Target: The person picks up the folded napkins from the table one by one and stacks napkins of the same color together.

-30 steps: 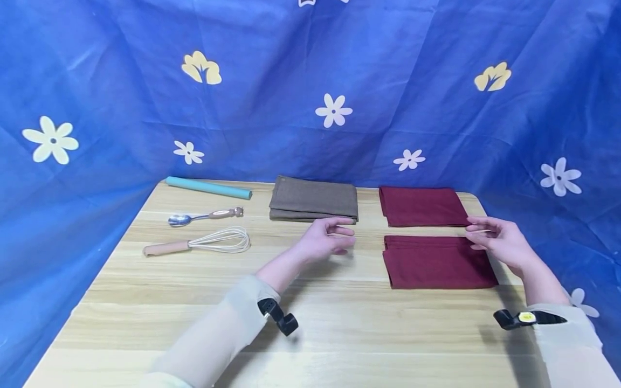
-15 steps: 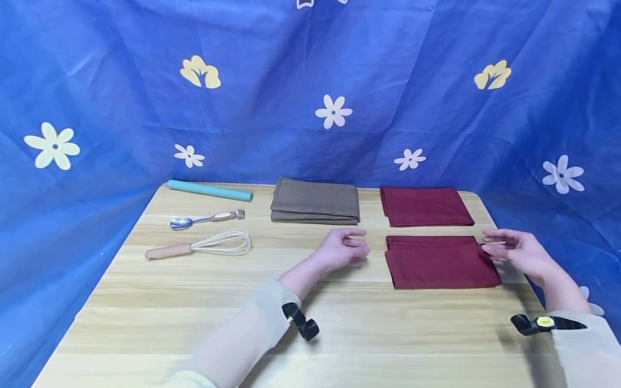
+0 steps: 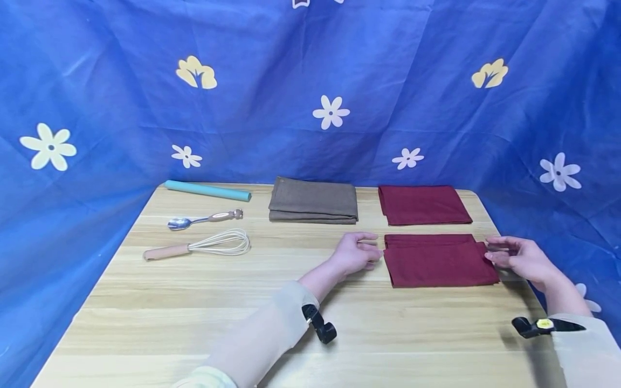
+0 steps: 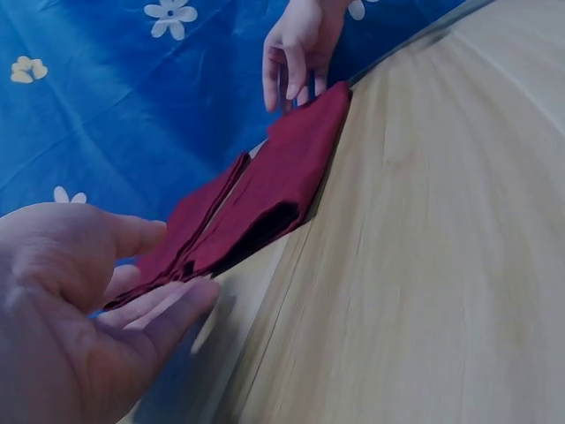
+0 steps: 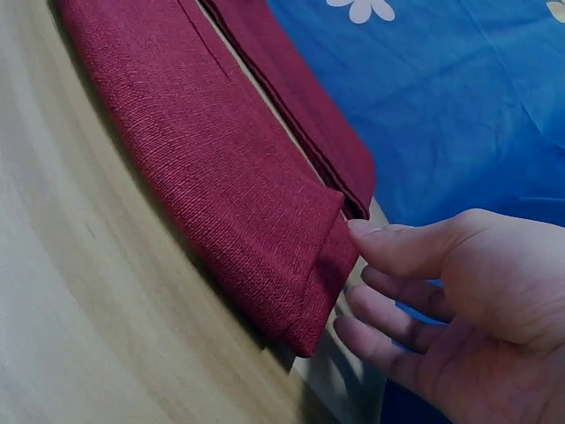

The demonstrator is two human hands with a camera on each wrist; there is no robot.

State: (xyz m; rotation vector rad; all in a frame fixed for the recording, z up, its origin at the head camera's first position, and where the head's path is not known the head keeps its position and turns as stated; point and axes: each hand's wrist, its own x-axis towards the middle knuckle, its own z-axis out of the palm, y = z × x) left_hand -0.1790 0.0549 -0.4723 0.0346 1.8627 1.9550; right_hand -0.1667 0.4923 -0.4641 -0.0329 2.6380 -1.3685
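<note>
In the head view, the left hand [image 3: 356,253] is at the left edge of the nearer burgundy cloth [image 3: 441,264], fingers loosely bent and the grip released. The right hand [image 3: 526,260] is at the opposite edge, likewise relaxed and free. The cloth lies folded on the right part of the wooden table [image 3: 339,323], in front of the farther burgundy cloth [image 3: 424,206]. A grey-brown cloth [image 3: 314,198] lies folded left of that one. On the left, a teal rod [image 3: 208,190], a spoon [image 3: 204,219] and a whisk [image 3: 196,245] lie one in front of another. A blue flowered backdrop [image 3: 262,81] hangs behind.

In the left wrist view, the left hand's thumb and fingers are spread apart beside the cloths' ends; whether a fingertip touches fabric is unclear.

In the right wrist view, the right thumb's tip is at the nearer cloth's corner, its contact uncertain, with the fingers gently curved below, apart from the thumb.
</note>
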